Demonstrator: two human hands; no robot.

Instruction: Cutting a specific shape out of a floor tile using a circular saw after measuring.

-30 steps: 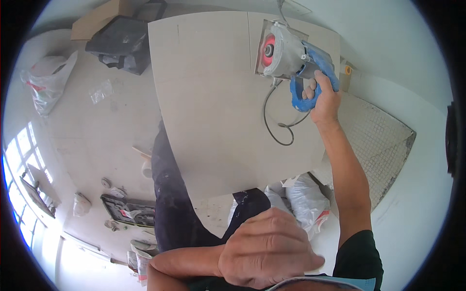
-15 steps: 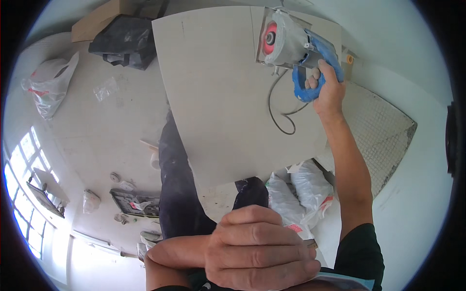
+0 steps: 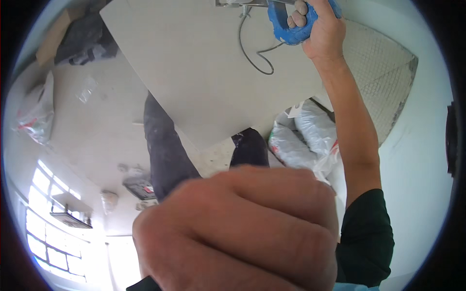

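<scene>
My right hand (image 3: 327, 39) is wrapped around the blue handle of a circular saw (image 3: 294, 37) at the far right of the large pale board (image 3: 194, 68). Most of the saw is cut off by the top edge; part of its metal base shows. Its dark cord (image 3: 245, 48) loops over the board. Close to the camera, my left hand (image 3: 242, 228) fills the lower middle with its fingers curled. Its palm and fingertips are hidden, so anything in it cannot be made out.
Beneath the board's near edge, white sacks (image 3: 310, 136) lie by my leg (image 3: 167, 140). A gridded panel (image 3: 374, 72) leans at the right wall. To the left are a dark bag (image 3: 85, 41), a plastic bag (image 3: 39, 111) and a tool case (image 3: 141, 186) on the floor.
My left hand has come up closer to the camera and looks larger. The view has shifted, so the board and right hand sit higher and the saw's body has left the picture.
</scene>
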